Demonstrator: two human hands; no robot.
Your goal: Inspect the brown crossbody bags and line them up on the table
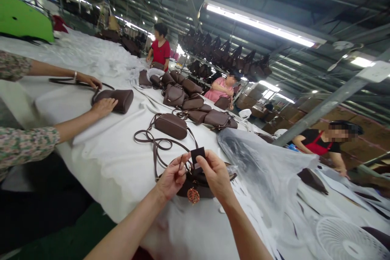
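Observation:
Over a dark brown handbag lying on the white-covered table, both my hands are raised close together. My right hand pinches a small black tag between thumb and fingers. Closed beside it, my left hand grips a thin dark cord, which seems to belong to the tag. A round openwork metal charm hangs against the front of the bag. Just beyond lies another brown bag with its strap looped on the cloth. My hands partly hide the nearer bag.
At left, a co-worker's hands rest on a brown bag. Several more bags are piled farther back. Clear plastic covers the right side, near a white fan. Other people work around the table.

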